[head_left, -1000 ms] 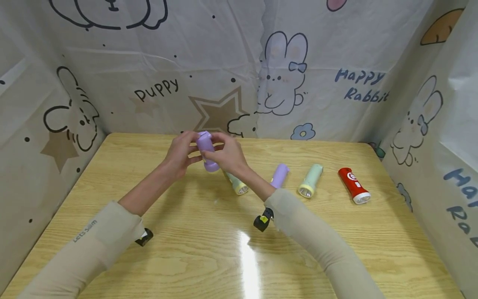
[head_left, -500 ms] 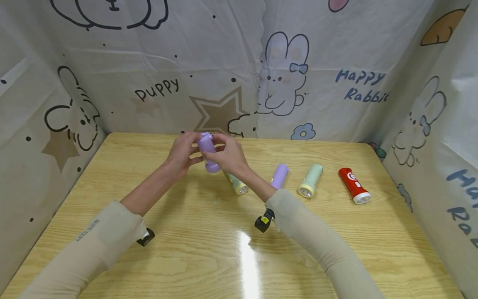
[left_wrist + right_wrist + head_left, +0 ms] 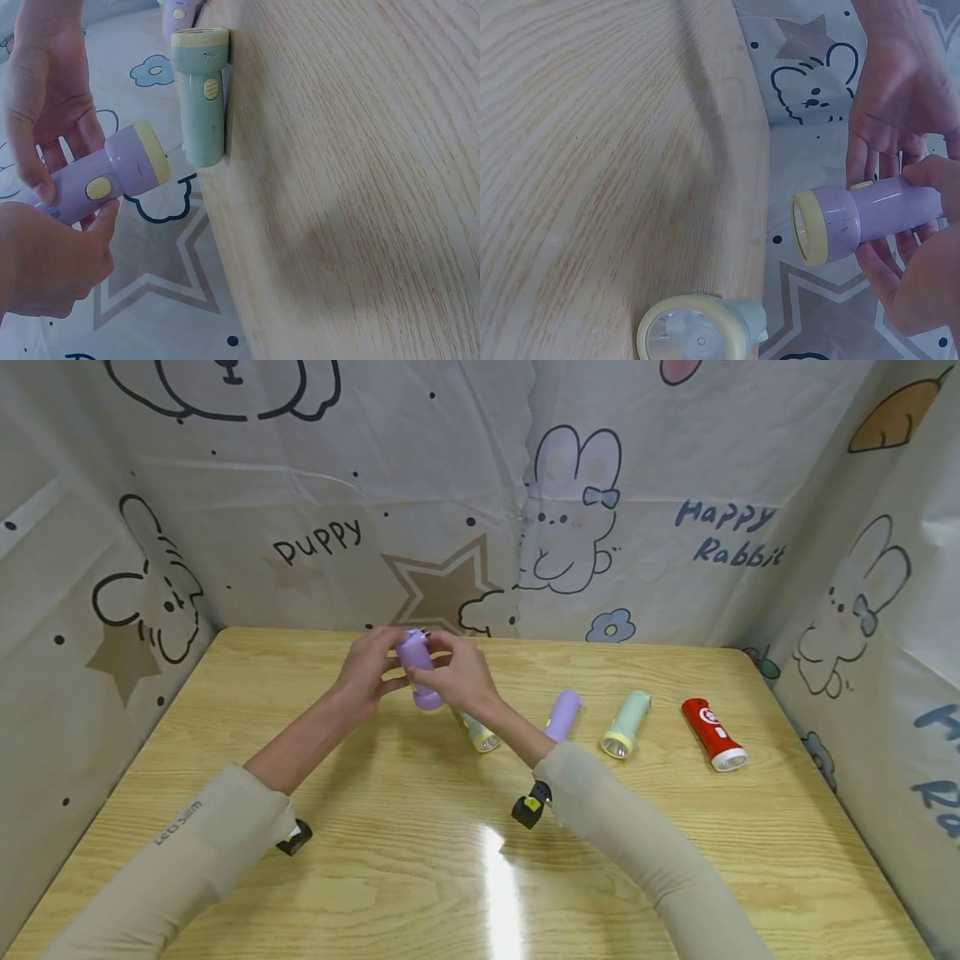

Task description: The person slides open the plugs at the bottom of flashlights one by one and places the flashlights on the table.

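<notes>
Both hands hold a purple flashlight [image 3: 417, 667] above the back of the table, its lens end with the pale yellow rim [image 3: 153, 152] pointing down. My left hand [image 3: 365, 668] grips the flashlight from the left, near the tail. On the other side my right hand [image 3: 465, 677] has its thumb on the body and its fingers at the tail end. Small dark metal prongs [image 3: 426, 632] stick out at the tail, beside the right fingers. A yellow switch [image 3: 98, 188] shows on the barrel in the left wrist view. Just below the hands a green flashlight [image 3: 480, 733] lies partly hidden.
To the right on the wooden table [image 3: 390, 877] lie another purple flashlight [image 3: 564, 714], partly behind the right forearm, a second green flashlight [image 3: 627, 723] and a red flashlight [image 3: 711, 732] with a white head. A printed cloth [image 3: 435, 485] stands behind the table and along its sides.
Dark metal prongs now show at the flashlight's tail, where none were visible one second ago. Both hands and the flashlight have hardly shifted; the flashlights on the table stay put.
</notes>
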